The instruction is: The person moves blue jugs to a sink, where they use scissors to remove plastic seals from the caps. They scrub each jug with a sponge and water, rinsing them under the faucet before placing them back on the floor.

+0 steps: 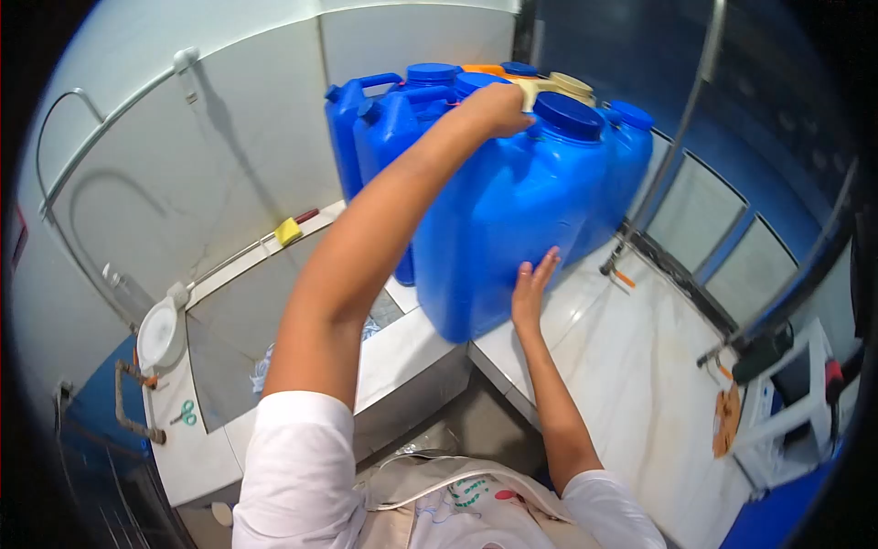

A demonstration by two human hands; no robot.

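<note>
A large blue jerrycan [540,201] with a dark blue screw cap stands at the corner where two counters meet. My left hand [501,108] reaches across to its top and is closed around the handle, which the hand mostly hides. Against the jerrycan's lower front side, my right hand [532,291] presses with outstretched fingers, holding nothing. More blue jerrycans crowd close behind and beside it, one [384,137] on the left and one [629,137] on the right. A cream-coloured container [572,87] and something orange show partly behind them.
Left of the jerrycans lies a sunken basin [229,339] holding some cloth. Around its rim are a yellow sponge [287,231], green-handled scissors [187,414] and a white bowl [160,335]. A white plastic stool [791,403] stands at the far right beside the marble counter [631,366].
</note>
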